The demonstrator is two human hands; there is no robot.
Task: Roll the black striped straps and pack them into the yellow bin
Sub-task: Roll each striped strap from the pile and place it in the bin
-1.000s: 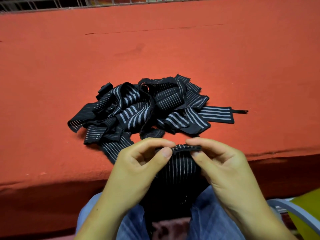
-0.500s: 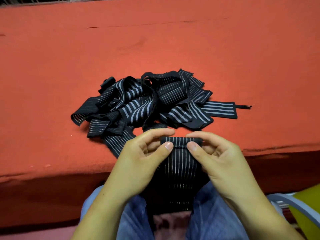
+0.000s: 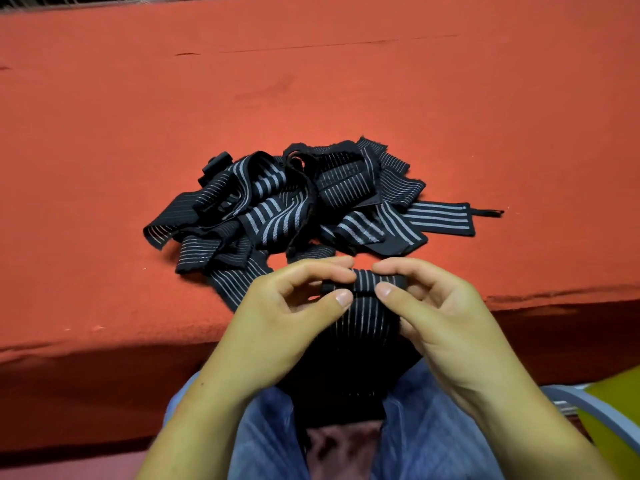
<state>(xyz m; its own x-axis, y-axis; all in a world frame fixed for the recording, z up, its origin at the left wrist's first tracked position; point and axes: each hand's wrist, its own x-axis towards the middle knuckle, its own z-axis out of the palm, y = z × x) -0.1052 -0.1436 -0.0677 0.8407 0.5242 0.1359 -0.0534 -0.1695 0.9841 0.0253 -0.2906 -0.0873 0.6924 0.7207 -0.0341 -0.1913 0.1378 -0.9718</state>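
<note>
Head view: both hands (image 3: 363, 317) pinch rolled strap (image 3: 372, 284) end.

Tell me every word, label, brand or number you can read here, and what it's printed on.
None can be read.
The straps in the pile show only white stripes, no lettering.
The strap held in the left hand and right hand is striped too, with no tag in view.
The red table is plain.
The yellow bin shows only a bare corner.
</note>
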